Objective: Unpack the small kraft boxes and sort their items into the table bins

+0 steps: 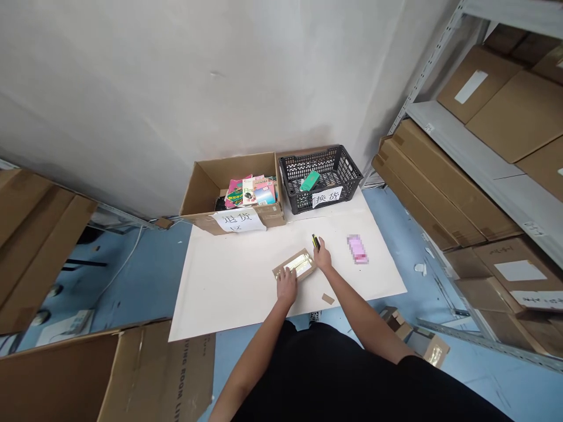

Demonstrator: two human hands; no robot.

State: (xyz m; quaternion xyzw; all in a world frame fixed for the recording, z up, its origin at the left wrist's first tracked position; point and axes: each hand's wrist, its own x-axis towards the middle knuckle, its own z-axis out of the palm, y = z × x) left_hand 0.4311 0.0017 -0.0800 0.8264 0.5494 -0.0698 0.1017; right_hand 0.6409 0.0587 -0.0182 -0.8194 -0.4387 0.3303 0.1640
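The left hand (287,286) rests on a taped box (303,264), grip unclear; the right hand (322,257), beside it, clasps a yellow-and-black cutter (315,241).

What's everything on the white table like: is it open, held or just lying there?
Small box: lying down, shiny tape on top, left hand on it
Cutter: held in right hand; blade too small to tell
Big box: open, booklets inside
Black basket: open, green thing inside
Pink thing: lying down, blurred
Cardboard scrap: lying loose
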